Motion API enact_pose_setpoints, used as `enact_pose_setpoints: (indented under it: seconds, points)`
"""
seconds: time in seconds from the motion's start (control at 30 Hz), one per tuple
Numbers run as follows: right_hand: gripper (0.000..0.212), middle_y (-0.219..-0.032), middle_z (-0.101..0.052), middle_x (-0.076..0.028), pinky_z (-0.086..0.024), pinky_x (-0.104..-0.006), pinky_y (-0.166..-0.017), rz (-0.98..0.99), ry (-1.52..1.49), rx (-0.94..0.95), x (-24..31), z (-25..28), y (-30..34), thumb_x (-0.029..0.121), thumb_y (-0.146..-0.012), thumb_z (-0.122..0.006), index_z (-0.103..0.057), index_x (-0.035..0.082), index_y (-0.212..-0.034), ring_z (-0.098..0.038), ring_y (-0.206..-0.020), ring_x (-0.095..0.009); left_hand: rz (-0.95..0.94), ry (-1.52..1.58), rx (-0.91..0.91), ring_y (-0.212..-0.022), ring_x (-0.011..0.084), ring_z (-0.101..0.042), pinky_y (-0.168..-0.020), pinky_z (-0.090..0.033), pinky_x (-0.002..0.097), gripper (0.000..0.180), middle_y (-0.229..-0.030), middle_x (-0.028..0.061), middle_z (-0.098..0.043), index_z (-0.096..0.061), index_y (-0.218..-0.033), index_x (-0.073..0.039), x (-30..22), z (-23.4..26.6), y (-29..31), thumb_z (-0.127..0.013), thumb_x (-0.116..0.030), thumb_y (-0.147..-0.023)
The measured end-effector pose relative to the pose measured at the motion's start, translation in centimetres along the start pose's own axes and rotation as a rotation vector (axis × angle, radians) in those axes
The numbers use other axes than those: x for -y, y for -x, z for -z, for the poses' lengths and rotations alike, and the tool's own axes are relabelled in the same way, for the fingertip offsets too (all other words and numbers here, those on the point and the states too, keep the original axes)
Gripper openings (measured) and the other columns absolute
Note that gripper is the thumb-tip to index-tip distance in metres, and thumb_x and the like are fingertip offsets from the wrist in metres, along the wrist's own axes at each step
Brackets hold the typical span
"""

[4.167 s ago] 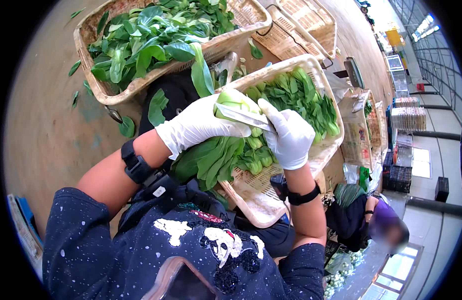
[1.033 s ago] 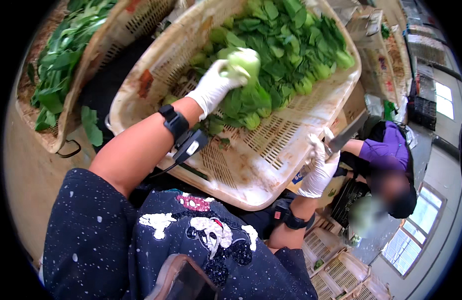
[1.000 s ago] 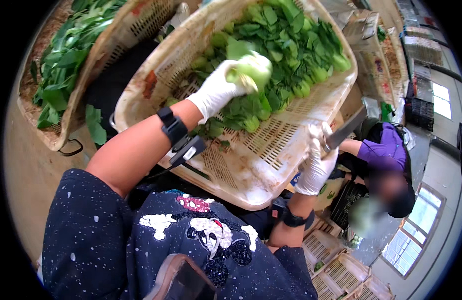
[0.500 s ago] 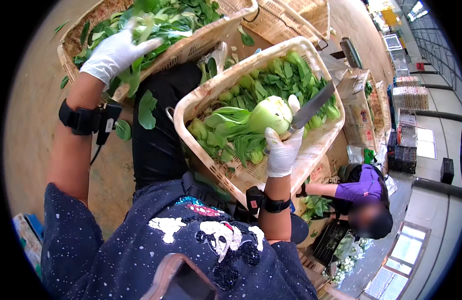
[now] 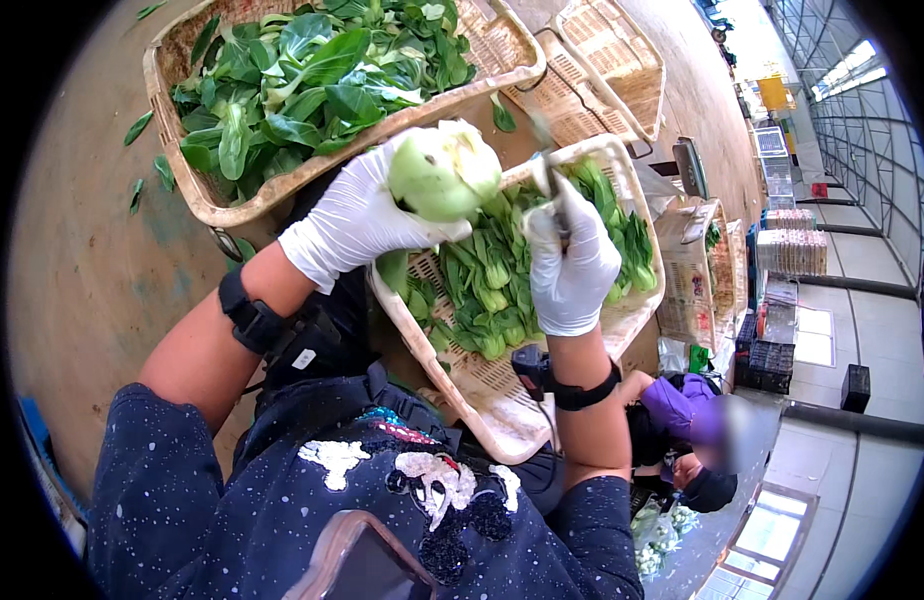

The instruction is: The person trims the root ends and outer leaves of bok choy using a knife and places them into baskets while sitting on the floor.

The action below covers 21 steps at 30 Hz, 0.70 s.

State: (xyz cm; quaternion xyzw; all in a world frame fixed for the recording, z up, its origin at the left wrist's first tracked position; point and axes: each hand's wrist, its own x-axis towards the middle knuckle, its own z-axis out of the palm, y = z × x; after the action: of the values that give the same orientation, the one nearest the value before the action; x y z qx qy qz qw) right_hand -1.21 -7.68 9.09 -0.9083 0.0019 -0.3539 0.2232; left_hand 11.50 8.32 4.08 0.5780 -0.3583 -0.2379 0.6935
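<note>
My left hand (image 5: 357,215), in a white glove, is wrapped round a thick pale-green bok choy (image 5: 444,175) with its cut base facing up. The leaves of this head are mostly hidden behind the hand. To its right, my gloved right hand (image 5: 574,265) is closed on a knife (image 5: 552,185). The blade points up and away, apart from the bok choy and blurred. Both hands are above a cream plastic crate (image 5: 472,410), in which several bok choy heads (image 5: 492,275) lie in rows.
Loose green leaves (image 5: 312,85) fill another cream crate (image 5: 527,75) at the far left. Beyond it stand more cream crates (image 5: 607,60). Fallen leaves (image 5: 137,128) lie on the floor. At right, a person in purple (image 5: 682,405) bends near other vegetables.
My left hand has come from the leaf crate to grip the bok choy, now further left. My right hand keeps the knife, its blade now turned upward. The person at right has shifted.
</note>
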Motion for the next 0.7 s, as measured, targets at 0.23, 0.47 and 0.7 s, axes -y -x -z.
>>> enact_pose_setpoints:
  seconds: [0.23, 0.47, 0.7]
  points:
    - [0.03, -0.062, -0.046, 0.0, -0.041, -0.0294, -0.046, 0.421, 0.463, 0.196, 0.9, -3.1, -5.8, 0.029, -0.074, -0.065, -0.06, 0.018, -0.102, -0.052, -0.053, -0.016, -0.179, -0.304, -0.166, -0.092, 0.0156, -0.062, -0.083, -0.049, 0.0297, 0.048, -0.102, 0.0077, -0.065, -0.058, -0.109, -0.003, -0.4, 3.8, -1.1, -0.078, -0.017, -0.068]
    - [0.023, -0.061, -0.047, 0.0, -0.041, -0.0298, -0.044, 0.537, 0.311, 0.09, -0.2, -9.3, -10.5, 0.029, -0.076, -0.065, -0.059, 0.018, -0.096, -0.052, -0.049, -0.018, -0.188, -0.356, -0.384, -0.076, 0.0146, -0.064, -0.07, -0.051, 0.0274, 0.038, -0.087, 0.0069, -0.068, -0.065, -0.097, -0.002, -0.8, 8.3, -1.5, -0.078, -0.016, -0.064]
    - [0.018, -0.1, -0.066, -0.013, -0.053, -0.0372, -0.074, -0.36, 0.911, 0.88, -6.9, -15.9, -14.4, 0.017, -0.085, -0.054, -0.067, 0.011, -0.096, -0.065, -0.092, -0.028, -0.206, -0.205, -0.587, -0.082, 0.0099, -0.061, -0.076, -0.05, 0.0254, 0.044, -0.093, 0.0043, -0.067, -0.06, -0.105, -0.002, -0.1, 11.1, -2.3, -0.08, -0.015, -0.067]
